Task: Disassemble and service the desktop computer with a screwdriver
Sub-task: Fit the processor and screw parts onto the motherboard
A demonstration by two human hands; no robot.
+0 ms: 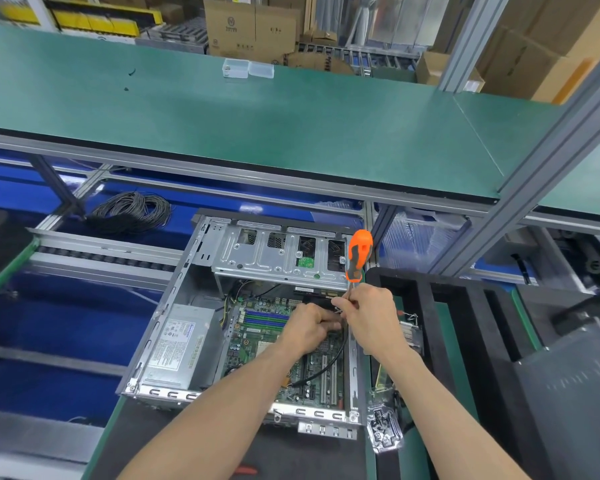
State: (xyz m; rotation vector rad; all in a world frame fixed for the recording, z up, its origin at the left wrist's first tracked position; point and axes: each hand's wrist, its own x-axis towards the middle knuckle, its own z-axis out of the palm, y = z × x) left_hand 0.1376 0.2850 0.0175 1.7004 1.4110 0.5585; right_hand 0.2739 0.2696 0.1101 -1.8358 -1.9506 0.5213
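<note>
Open desktop computer case (174, 341) lies on its side on the lower workbench, side panel off, interior facing up. Inside the case: grey power supply (181, 344) in the left half with a white label on top; green motherboard (274, 344) in the right half with blue and green RAM slots (265, 318) near its far edge; silver drive cage (274, 258) across the far end, a small green board visible through one cutout. A black cable (326, 368) loops over the motherboard's right part.

Both hands are inside the case, over the motherboard's far right area. Left hand (309, 327) has fingers curled down onto a black part (335, 325) on the board; exact grip cannot be told, fingertips hidden. Right hand (368, 320) pinches the thin shaft of the screwdriver (358, 258) between thumb and fingers, other fingers curled close together; orange-and-black handle sticks up above the hand, tip hidden between the hands.

Upper green shelf (291, 126) carries two small clear plastic boxes (247, 68) side by side at its far edge; contents too small to tell. Coil of black wire (130, 211) lies on blue surface behind the case, left. Crumpled clear bag (383, 427) with small dark parts sits just right of the case's near corner. Black foam trays (465, 341) to the right.
</note>
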